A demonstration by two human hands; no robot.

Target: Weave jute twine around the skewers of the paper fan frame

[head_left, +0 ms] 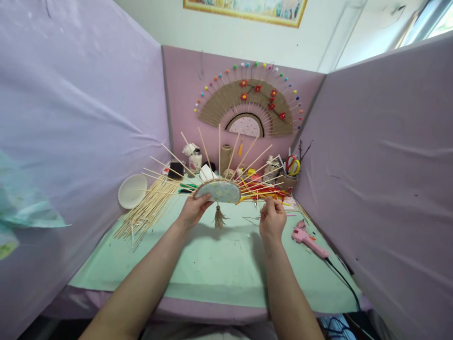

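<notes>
A half-round fan base (218, 191) covered in pale patterned cloth is held up over the table, with thin wooden sticks (219, 151) spreading from its curved edge like rays. My left hand (194, 208) grips the lower left of the base, thumb on the front face. From the underside hangs a brown tassel (219, 218). On the right, my right hand (273, 218) is closed in a pinch at the outer end of the lowest right stick (249, 201). Its fingertips partly hide what is between them.
Loose sticks (145, 212) lie left, by a white plate (132, 191). A pink glue gun (309, 240) with a black cord rests right. Behind are red and yellow strips (255, 188), scissors (293, 165) in a pot and a jar (195, 160). A finished fan (251, 101) hangs on the back panel.
</notes>
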